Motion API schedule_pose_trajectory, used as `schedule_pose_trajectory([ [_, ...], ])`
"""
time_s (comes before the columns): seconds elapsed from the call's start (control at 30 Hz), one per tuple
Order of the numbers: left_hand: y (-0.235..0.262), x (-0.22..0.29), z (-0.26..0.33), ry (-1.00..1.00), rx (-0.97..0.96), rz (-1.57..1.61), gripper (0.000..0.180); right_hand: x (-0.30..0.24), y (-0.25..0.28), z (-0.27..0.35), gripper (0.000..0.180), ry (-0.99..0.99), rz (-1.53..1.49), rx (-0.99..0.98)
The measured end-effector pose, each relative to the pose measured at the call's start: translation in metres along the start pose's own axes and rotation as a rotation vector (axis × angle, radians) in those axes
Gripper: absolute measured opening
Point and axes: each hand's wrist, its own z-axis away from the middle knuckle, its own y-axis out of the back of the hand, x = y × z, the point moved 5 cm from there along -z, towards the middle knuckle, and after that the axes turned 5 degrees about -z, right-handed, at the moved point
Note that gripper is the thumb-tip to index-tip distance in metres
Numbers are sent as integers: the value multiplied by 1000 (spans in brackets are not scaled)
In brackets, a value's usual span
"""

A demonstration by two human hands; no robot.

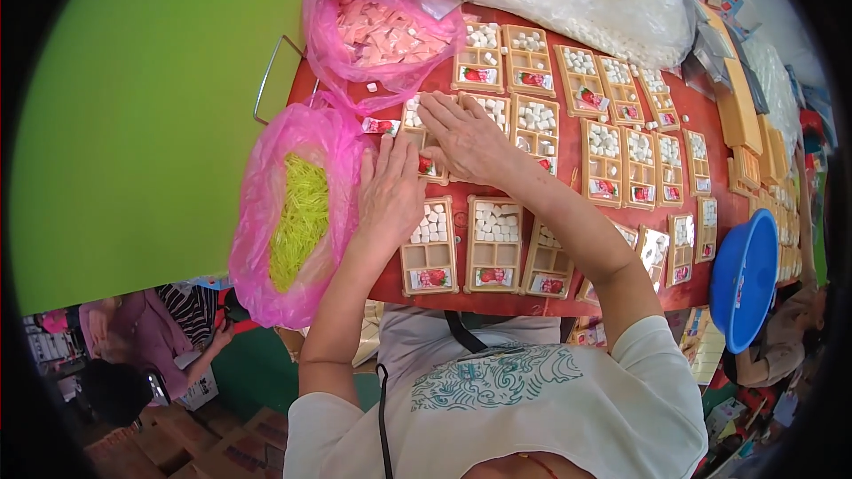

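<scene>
Head view: the right hand (470, 140) covers part of a tan tray (421, 138), and the left hand (390, 193) lies across its lower left corner. Fingers of both hands are extended, the left slightly spread; with their undersides hidden, whether either grips anything cannot be told. The tray rests near the left end of the red table (571, 137), right of a pink bag (253, 235) of yellow-green strands (302, 222). It is shallow and divided, with white cubes (413, 115) above and a half-hidden red-and-white packet (427, 166) below
</scene>
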Motion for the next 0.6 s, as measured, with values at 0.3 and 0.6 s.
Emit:
schedule_pose_trajectory([
  [0.3,8,-18,4,61,10,-51,48,-16,-12,-19,60,75,-7,-15],
  [0.6,8,-14,-11,-94,143,-33,32,-9,25,-15,45,48,-259,58],
])
